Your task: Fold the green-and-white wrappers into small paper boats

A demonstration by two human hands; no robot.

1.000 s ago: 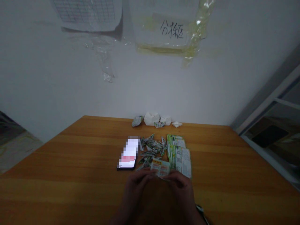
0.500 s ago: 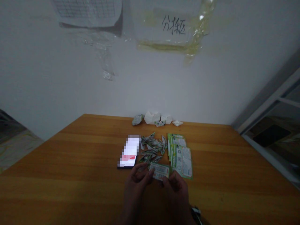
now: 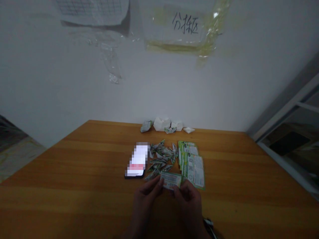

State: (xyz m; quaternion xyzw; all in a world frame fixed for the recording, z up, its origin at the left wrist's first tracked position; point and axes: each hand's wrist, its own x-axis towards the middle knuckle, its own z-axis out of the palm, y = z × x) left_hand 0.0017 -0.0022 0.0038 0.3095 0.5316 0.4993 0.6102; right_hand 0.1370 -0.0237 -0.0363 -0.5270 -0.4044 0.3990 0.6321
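Note:
A small green-and-white printed paper (image 3: 170, 180) is stretched between my two hands just above the table's near part. My left hand (image 3: 147, 194) pinches its left edge between thumb and fingers. At the lower right edge, my right hand (image 3: 187, 196) grips it the same way. Beyond the paper lies a pile of small folded paper pieces (image 3: 163, 154) with green print. To their right is a stack of flat green-and-white printed sheets (image 3: 195, 169). A phone (image 3: 138, 159) with a lit, pixelated screen lies left of the pile.
Along the back of the wooden table (image 3: 74, 156), by the wall, sit a crumpled printed paper (image 3: 146, 126), white crumpled papers (image 3: 161, 124) and a small white folded paper (image 3: 188, 130). A taped sign (image 3: 185, 25) hangs on the wall. Shelving (image 3: 296, 132) stands at the right.
The paper between my hands has turned, showing different print and lying slightly higher and to the right. My left fingers have drawn closer together, uncovering a folded piece near them.

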